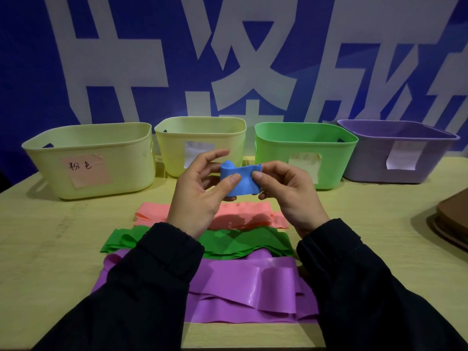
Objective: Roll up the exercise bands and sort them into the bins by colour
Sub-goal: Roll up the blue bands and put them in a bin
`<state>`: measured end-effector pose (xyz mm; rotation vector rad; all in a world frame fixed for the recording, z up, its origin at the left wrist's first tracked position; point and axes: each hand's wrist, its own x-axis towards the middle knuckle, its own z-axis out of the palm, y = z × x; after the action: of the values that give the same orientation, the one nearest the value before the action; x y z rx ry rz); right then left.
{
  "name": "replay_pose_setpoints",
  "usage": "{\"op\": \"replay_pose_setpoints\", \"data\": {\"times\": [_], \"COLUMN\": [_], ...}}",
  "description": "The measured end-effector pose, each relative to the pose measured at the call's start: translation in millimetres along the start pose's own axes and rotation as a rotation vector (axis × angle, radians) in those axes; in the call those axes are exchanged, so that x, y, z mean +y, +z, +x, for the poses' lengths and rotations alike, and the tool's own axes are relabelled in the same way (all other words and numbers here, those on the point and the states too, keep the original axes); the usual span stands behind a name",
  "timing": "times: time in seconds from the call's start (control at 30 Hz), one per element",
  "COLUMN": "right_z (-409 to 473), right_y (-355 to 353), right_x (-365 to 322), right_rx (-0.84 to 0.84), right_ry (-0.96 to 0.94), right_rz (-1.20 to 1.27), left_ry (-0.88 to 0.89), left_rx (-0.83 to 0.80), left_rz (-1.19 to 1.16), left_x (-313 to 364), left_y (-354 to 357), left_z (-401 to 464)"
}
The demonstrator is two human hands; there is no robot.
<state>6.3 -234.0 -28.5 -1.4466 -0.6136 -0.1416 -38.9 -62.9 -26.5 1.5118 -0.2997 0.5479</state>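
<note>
Nearest, below the fingers, a purple band (243, 295) lies crumpled on the pale wooden table (50, 249), then a green band (228, 241) and a pink band (243, 214), partly hidden by dark sleeves. Above them the left hand (200, 191) and right hand (291, 191) hold a blue band (240, 181), mostly rolled, thumbs and fingertips pinching it from either side. Beyond the fingers stand four bins: a pale yellow bin (88, 158) with a pink label, a second yellow bin (200, 133), a green bin (304, 148), a purple bin (397, 153). Behind them is a blue wall (30, 59) with large white characters.
</note>
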Motion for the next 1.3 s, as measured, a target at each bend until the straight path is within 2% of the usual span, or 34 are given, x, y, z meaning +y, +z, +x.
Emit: {"op": "replay_pose_setpoints", "data": {"times": [0.1,0.23,0.47,0.67,0.83,0.97,1.17,1.3], "right_z": [0,1,-2,-3,-1,0,-1,-1], "right_y": [0,0,6,8,8,6,9,9], "right_x": [-1,-1,-1,0,2,4,6,7], "right_rx": [0.031,0.059,-0.001,-0.078,0.000,0.068,0.014,0.025], "right_ry": [-0.010,-0.015,-0.033,0.030,0.024,-0.007,-0.081,-0.044], "right_rz": [0.000,-0.002,-0.055,0.053,0.061,0.034,-0.009,-0.010], "left_ry": [-0.016,-0.001,0.043,0.039,-0.004,-0.006,0.070,0.006], "left_rx": [0.019,-0.045,-0.130,-0.066,-0.008,-0.078,-0.067,-0.083], "left_rz": [-0.055,-0.033,0.034,0.017,-0.018,-0.011,0.223,0.121], "left_x": [1,-3,-4,-5,-7,-8,-9,-6], "left_y": [1,2,4,3,2,3,-1,3], "left_z": [0,-1,-3,-1,2,0,2,0]}}
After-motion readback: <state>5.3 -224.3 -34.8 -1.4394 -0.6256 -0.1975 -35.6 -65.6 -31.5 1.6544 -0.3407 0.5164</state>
